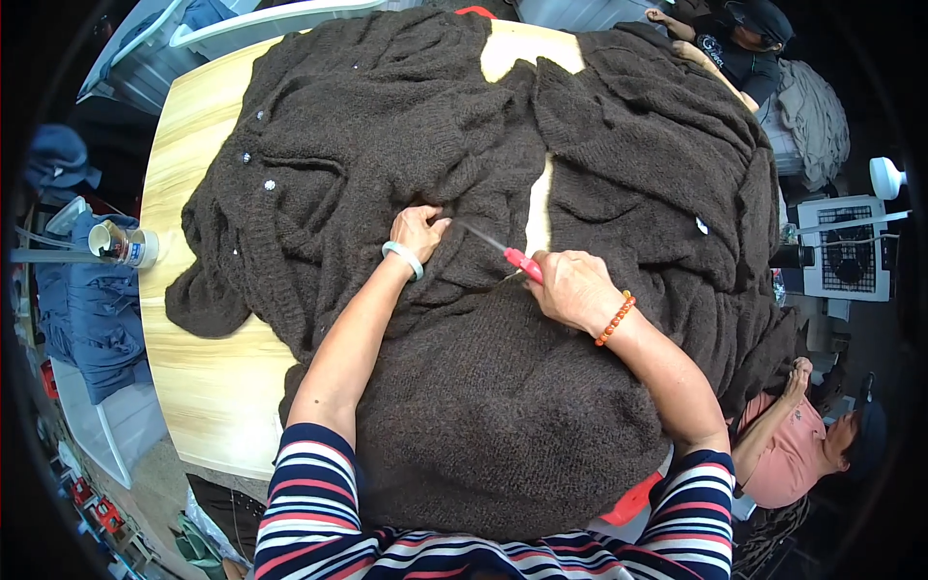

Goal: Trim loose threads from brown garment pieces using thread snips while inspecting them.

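Dark brown knitted garments (445, 406) are heaped in front of me and spread over the table. My left hand (418, 234) has its fingers closed on a fold of the knit, wearing a pale bangle. In my right hand (575, 285) is a slim tool with a red handle (523, 263) and a thin metal shaft. That shaft points up and left toward my left fingers, and its tip lies close to the fold there. An orange bead bracelet circles my right wrist.
The pale wooden table (217, 387) shows along the left. A clear jar (135, 246) stands at its left edge. One person in black (749, 58) is at the far right, another in pink (788, 449) at the near right. A boxy fan (849, 251) and plastic bins (126, 425) flank the table.
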`<move>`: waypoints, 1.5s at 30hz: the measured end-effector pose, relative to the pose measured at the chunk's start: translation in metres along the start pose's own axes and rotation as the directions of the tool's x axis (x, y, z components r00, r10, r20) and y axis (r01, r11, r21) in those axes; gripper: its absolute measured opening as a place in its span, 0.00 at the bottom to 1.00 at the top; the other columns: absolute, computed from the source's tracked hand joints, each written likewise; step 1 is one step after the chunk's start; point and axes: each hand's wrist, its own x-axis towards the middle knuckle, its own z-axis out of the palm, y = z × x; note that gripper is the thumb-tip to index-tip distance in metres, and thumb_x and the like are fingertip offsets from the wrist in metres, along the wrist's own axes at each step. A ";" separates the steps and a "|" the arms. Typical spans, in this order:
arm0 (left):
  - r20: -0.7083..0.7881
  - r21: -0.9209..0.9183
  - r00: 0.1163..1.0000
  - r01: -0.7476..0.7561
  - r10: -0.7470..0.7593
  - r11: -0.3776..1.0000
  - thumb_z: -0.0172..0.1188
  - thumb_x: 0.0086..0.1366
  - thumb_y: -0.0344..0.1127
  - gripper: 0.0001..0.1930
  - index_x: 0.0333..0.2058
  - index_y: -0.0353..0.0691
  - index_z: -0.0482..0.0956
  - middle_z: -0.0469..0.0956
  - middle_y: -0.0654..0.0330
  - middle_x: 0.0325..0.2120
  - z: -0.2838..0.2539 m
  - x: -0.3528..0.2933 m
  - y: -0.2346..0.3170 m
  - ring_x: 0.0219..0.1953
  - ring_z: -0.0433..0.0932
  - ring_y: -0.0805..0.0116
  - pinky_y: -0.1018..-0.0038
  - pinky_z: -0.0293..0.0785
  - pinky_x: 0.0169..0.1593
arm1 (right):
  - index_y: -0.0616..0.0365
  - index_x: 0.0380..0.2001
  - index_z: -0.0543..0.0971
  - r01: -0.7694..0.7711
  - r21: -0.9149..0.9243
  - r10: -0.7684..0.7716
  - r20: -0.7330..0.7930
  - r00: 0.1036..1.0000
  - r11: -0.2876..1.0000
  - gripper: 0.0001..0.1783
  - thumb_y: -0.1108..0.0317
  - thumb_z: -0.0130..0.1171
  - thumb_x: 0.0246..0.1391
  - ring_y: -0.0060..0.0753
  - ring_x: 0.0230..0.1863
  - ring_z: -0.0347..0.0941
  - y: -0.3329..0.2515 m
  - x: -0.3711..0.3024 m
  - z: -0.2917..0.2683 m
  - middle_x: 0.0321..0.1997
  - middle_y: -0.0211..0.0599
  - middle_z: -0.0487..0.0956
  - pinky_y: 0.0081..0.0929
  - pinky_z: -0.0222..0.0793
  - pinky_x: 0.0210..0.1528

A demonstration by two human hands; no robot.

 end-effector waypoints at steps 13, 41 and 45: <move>-0.085 -0.319 0.996 -0.021 -0.006 0.948 0.63 0.56 0.29 0.10 0.38 0.35 0.81 0.81 0.61 0.27 0.004 -0.013 -0.010 0.28 0.78 0.74 0.77 0.74 0.34 | 0.59 0.35 0.78 0.057 -0.016 -0.057 0.027 0.998 0.998 0.14 0.59 0.59 0.53 0.52 0.35 0.79 -0.007 0.000 -0.004 0.27 0.52 0.80 0.43 0.74 0.40; 0.318 0.398 0.945 -0.207 0.077 0.894 0.67 0.53 0.51 0.39 0.64 0.61 0.63 0.48 0.62 0.70 -0.045 -0.147 0.002 0.70 0.38 0.34 0.25 0.33 0.61 | 0.61 0.30 0.78 0.312 -0.065 -0.313 0.002 0.950 0.948 0.13 0.60 0.60 0.52 0.49 0.30 0.80 -0.062 -0.007 0.006 0.23 0.48 0.80 0.42 0.75 0.34; 0.259 0.342 0.952 -0.248 0.163 0.906 0.66 0.55 0.49 0.35 0.62 0.60 0.67 0.57 0.63 0.67 -0.047 -0.145 -0.010 0.70 0.43 0.40 0.29 0.30 0.63 | 0.63 0.32 0.78 0.354 0.093 -0.364 0.347 0.865 0.931 0.17 0.57 0.59 0.53 0.52 0.38 0.80 -0.063 -0.004 -0.012 0.32 0.51 0.82 0.43 0.74 0.42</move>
